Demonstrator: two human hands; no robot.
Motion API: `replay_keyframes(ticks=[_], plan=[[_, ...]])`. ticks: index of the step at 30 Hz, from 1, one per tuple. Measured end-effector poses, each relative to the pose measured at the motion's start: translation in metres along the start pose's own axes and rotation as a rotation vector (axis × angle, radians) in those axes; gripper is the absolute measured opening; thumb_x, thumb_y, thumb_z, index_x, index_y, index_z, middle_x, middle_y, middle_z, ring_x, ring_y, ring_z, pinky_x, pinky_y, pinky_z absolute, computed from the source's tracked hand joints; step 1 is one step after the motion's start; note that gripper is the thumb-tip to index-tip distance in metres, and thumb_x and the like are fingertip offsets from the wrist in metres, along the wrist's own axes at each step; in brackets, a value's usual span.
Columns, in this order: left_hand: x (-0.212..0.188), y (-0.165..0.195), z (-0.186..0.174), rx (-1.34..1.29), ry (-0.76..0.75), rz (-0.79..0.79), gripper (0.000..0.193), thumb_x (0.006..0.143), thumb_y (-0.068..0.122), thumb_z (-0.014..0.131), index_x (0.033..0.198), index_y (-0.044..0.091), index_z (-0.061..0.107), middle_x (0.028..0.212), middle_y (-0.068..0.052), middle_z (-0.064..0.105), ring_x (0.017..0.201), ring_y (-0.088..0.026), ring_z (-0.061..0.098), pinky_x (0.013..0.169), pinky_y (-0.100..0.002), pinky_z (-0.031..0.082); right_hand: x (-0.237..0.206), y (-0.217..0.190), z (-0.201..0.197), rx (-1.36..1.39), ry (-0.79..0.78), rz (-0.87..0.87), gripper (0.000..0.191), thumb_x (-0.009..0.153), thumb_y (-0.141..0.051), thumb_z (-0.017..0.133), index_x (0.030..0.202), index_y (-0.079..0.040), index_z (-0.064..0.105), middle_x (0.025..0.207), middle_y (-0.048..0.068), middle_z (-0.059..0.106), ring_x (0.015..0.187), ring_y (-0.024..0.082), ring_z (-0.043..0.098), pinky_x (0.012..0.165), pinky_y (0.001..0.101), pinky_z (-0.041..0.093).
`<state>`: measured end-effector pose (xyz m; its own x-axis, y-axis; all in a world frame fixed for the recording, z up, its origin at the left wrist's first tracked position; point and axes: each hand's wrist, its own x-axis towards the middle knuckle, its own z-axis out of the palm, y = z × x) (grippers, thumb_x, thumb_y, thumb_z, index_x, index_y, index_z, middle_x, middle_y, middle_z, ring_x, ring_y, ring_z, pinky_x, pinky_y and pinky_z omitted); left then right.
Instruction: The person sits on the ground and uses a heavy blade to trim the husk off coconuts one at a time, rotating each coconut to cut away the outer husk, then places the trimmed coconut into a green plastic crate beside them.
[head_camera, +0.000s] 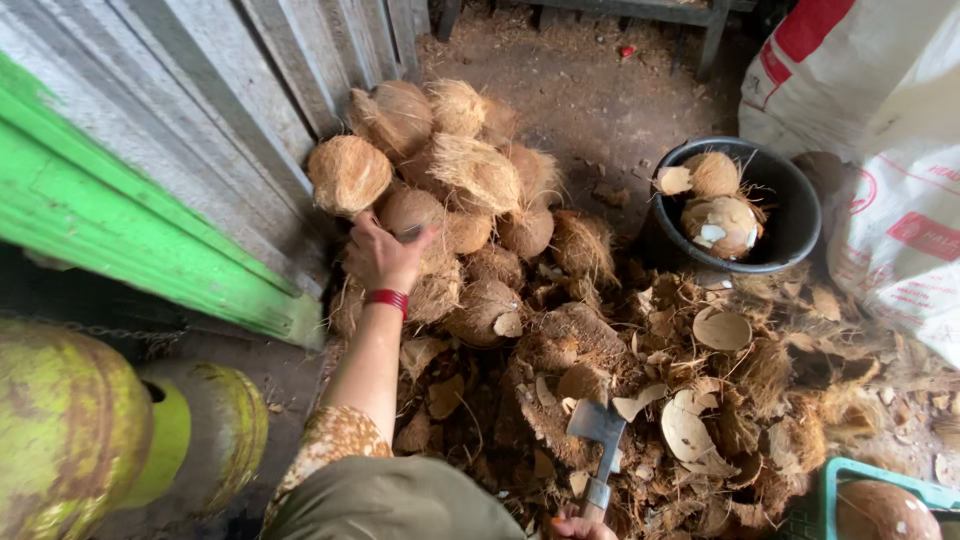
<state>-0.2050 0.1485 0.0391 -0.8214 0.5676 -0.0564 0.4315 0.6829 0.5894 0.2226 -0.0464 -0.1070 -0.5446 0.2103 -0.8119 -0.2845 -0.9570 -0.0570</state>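
Left hand (383, 252) is reaching forward into the heap, fingers curled over a brown, fibrous, round coconut (410, 212) near the front of the pile; the palm is lying on the husk and the fingers are closing around its near side. A red band (388, 298) is sitting at the wrist, and a patterned brown sleeve (325, 445) is covering the upper arm.

Right hand (578, 527) is showing only at the bottom edge of the view, wrapped around the handle of a short cleaver with a grey metal blade (597, 428); the blade is pointing away from the body and hovering just above the litter. Most of that hand is cut off by the frame.

The pile of husked brown coconuts (470, 190) is leaning against a grey corrugated metal wall (200, 90), on a dirt floor (590, 90). Shell fragments and loose husk fibre (700, 390) are lying spread over the ground to the right of the pile.

A round black bucket (790, 215) is standing to the right, holding partly peeled coconuts with pale patches. White woven sacks (890, 150) are standing just beside it. A teal plastic crate (850, 475) is showing at the lower right corner with one coconut inside. A green-painted board (120, 220) and yellow-green metal cylinders (70, 430) are at the left.
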Motion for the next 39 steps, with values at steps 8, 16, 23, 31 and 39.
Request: replay_keyframes(ticks=[8, 16, 23, 31, 39], plan=[[0.005, 0.018, 0.026, 0.275, -0.148, 0.086, 0.133, 0.057, 0.049, 0.095, 0.157, 0.038, 0.009, 0.16, -0.027, 0.018, 0.141, -0.048, 0.032, 0.113, -0.07, 0.026, 0.001, -0.002, 0.003, -0.019, 0.039, -0.026, 0.025, 0.073, 0.011, 0.062, 0.089, -0.002, 0.048, 0.057, 0.007, 0.046, 0.04, 0.019, 0.043, 0.039, 0.0308, 0.035], [-0.019, -0.008, 0.031, 0.041, 0.009, -0.058, 0.114, 0.051, 0.031, 0.1, 0.142, 0.036, 0.031, 0.137, -0.018, 0.043, 0.115, -0.032, 0.057, 0.096, -0.051, 0.054, -0.002, 0.004, 0.005, -0.034, 0.127, -0.122, 0.025, 0.072, 0.013, 0.059, 0.088, -0.002, 0.046, 0.058, 0.007, 0.045, 0.04, 0.02, 0.043, 0.039, 0.0308, 0.034], [0.017, 0.003, 0.019, -0.204, -0.205, -0.083, 0.098, 0.062, 0.053, 0.089, 0.137, 0.023, 0.033, 0.13, -0.014, 0.057, 0.103, -0.032, 0.066, 0.086, -0.046, 0.059, 0.004, 0.0, -0.001, -0.003, 0.043, -0.106, 0.025, 0.069, 0.013, 0.06, 0.085, -0.002, 0.047, 0.055, 0.006, 0.046, 0.041, 0.02, 0.044, 0.04, 0.0312, 0.036], [0.0, -0.002, -0.017, -0.186, -0.221, -0.144, 0.121, 0.051, 0.037, 0.099, 0.147, 0.039, 0.025, 0.148, -0.02, 0.032, 0.131, -0.039, 0.044, 0.105, -0.057, 0.046, -0.029, -0.013, 0.022, -0.601, 0.532, -0.527, 0.023, 0.074, 0.001, 0.078, 0.075, 0.0, 0.055, 0.054, 0.009, 0.051, 0.04, 0.022, 0.046, 0.039, 0.0354, 0.037], [-0.035, -0.038, -0.014, -0.481, -0.134, 0.056, 0.112, 0.048, 0.026, 0.101, 0.139, 0.029, 0.036, 0.15, -0.015, 0.038, 0.137, -0.038, 0.043, 0.111, -0.06, 0.04, -0.06, -0.028, 0.077, -1.251, 0.176, -0.737, 0.012, 0.083, -0.007, 0.072, 0.084, -0.01, 0.061, 0.068, 0.001, 0.065, 0.048, 0.01, 0.057, 0.041, 0.0255, 0.051]])
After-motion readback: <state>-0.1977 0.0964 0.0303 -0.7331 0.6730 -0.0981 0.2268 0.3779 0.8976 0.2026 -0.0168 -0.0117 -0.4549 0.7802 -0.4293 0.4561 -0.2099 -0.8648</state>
